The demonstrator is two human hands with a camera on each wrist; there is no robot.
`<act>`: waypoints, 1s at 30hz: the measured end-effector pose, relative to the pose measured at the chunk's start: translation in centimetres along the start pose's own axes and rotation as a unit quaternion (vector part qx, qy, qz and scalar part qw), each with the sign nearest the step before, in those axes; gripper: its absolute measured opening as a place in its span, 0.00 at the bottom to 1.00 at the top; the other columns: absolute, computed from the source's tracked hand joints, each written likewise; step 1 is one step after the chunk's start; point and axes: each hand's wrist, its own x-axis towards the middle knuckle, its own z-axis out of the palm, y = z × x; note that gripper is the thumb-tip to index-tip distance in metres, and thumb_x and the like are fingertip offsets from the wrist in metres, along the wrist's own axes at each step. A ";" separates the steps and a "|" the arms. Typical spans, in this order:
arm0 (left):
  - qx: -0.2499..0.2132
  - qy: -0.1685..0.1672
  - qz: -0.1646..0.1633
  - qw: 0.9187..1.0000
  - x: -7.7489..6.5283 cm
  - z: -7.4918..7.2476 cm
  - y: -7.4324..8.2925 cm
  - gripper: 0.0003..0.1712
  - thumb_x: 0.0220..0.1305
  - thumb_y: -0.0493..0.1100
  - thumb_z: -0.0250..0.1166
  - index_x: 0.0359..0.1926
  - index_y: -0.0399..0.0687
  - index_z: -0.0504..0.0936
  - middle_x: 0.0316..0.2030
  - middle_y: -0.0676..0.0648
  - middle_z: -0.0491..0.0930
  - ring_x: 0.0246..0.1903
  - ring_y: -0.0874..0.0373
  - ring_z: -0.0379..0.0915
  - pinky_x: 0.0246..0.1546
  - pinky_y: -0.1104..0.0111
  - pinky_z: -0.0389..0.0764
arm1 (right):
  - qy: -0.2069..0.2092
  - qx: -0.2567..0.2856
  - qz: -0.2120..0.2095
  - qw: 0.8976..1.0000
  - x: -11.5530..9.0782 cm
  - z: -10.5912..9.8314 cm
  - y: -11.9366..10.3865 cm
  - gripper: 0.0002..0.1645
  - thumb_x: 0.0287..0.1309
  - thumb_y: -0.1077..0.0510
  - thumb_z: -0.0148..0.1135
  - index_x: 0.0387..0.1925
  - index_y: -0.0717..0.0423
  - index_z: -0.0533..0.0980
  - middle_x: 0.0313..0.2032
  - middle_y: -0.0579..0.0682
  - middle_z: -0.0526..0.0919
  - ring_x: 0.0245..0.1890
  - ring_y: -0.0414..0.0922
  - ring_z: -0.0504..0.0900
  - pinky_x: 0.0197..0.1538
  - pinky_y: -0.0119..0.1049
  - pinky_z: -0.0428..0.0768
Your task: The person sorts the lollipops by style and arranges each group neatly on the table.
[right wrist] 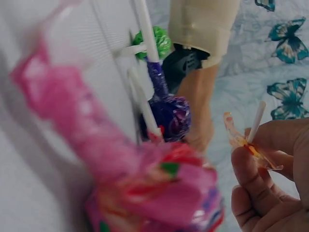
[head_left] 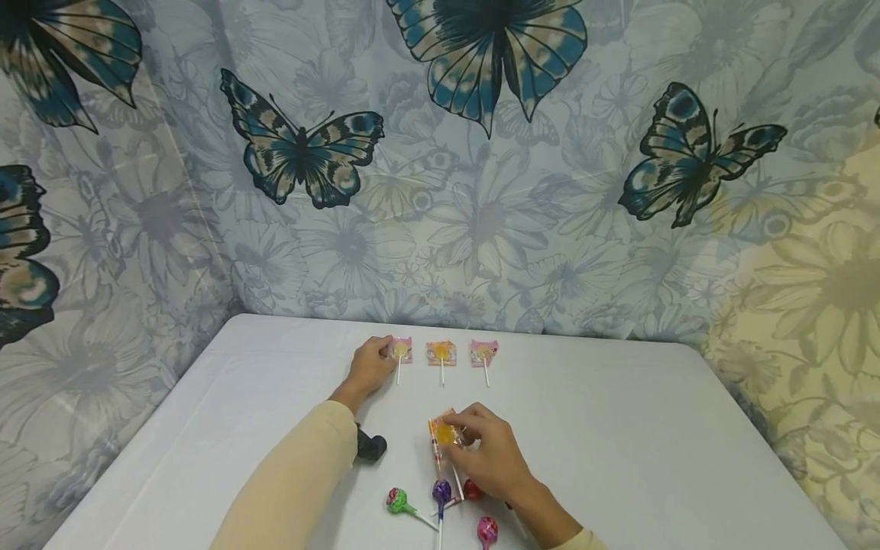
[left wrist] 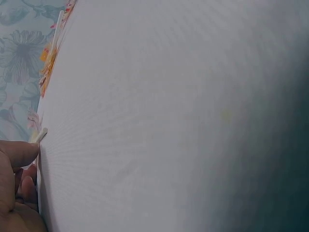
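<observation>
Lollipops in flat pink wrappers are getting lined up along the far side of the white table [head_left: 619,428], and that's the step going on right now as far as I can judge. Right hand [head_left: 491,458] is pinching a flat yellow lollipop [head_left: 444,434] between thumb and fingertips, holding it just off the table. Left hand [head_left: 371,365] is reaching out with its fingers curled over the edge of the leftmost lollipop in the row [head_left: 400,350], seemingly steadying it; two more, the middle one [head_left: 441,353] and the rightmost one [head_left: 484,353], are lying just past those fingertips. Round wrapped ones — green [head_left: 395,500], purple [head_left: 441,490], red [head_left: 472,489], pink [head_left: 486,528] — are sitting right under the right palm.

Next move probably calls for carrying the pinched one out beyond the fingers to the row and laying it flat, stick pointing back.
</observation>
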 end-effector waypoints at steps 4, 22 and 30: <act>0.001 0.001 0.004 1.000 0.0 0.0 0.1 0.29 0.53 0.27 0.63 0.59 0.29 0.74 0.37 0.44 0.75 0.39 0.51 0.70 0.43 0.59 0.73 | 0.030 0.029 -0.019 0.999 -0.1 -0.5 -0.6 0.22 0.43 0.66 0.75 0.45 0.54 0.84 0.32 0.40 0.75 0.31 0.39 0.73 0.33 0.36 0.76; 0.003 -0.002 0.003 1.000 0.0 0.1 0.2 0.29 0.55 0.28 0.66 0.60 0.28 0.73 0.37 0.44 0.74 0.39 0.51 0.69 0.44 0.59 0.73 | 0.086 0.147 -0.148 0.974 0.4 -3.1 -2.9 0.26 0.46 0.74 0.71 0.50 0.61 0.80 0.37 0.48 0.75 0.32 0.45 0.75 0.41 0.35 0.80; 0.006 0.003 0.001 1.000 -0.2 0.1 0.1 0.29 0.54 0.28 0.65 0.59 0.28 0.73 0.36 0.44 0.74 0.39 0.51 0.70 0.44 0.58 0.73 | 0.116 0.125 -0.169 0.971 1.6 -5.3 -3.8 0.28 0.44 0.78 0.70 0.51 0.66 0.79 0.39 0.52 0.76 0.33 0.47 0.74 0.42 0.32 0.79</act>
